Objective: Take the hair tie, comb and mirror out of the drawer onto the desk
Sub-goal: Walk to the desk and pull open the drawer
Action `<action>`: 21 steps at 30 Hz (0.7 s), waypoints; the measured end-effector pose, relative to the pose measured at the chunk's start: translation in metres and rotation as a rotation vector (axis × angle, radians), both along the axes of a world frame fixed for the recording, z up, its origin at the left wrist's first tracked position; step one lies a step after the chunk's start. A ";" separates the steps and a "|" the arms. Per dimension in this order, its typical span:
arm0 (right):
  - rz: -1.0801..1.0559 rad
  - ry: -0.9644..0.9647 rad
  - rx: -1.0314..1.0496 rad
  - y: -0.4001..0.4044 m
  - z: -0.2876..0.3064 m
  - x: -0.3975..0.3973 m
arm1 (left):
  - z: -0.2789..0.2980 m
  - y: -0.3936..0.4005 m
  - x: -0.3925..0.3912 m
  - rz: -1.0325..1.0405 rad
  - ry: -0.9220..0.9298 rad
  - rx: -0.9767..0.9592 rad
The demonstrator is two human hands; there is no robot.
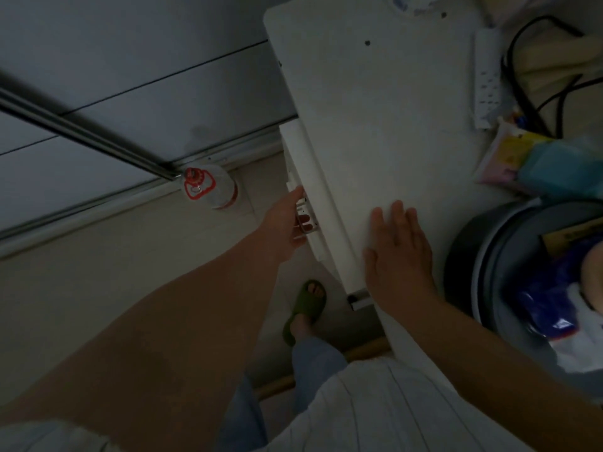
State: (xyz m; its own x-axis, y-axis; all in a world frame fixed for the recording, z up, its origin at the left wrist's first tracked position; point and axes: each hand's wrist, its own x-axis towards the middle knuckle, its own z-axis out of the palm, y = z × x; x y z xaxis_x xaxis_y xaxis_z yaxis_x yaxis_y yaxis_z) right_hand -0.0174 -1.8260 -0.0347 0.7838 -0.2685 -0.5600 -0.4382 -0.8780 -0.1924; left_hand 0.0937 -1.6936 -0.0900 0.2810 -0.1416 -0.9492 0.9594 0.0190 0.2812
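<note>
Dim, murky feed on my end, desk [375, 119] palest patch, floor sunk in shadow, soft blur throughout, wide-angle bending at edges

White desk [375, 125], green slipper [306, 308], red-capped clear bottle [212, 187], white power strip [487, 79], black cables [522, 76].

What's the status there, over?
Left hand on the drawer front under the desk edge, fingers curled at its handle. Right hand flat on the desk. Hair tie, comb, mirror not in sight.
</note>
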 end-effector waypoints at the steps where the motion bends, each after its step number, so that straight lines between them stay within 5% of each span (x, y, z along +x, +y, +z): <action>1: -0.002 0.004 -0.003 0.001 0.000 0.000 | -0.003 0.001 0.000 0.006 -0.006 0.003; 21: -0.055 -0.018 -0.026 0.013 0.005 0.005 | -0.016 0.067 -0.006 0.015 -0.055 0.072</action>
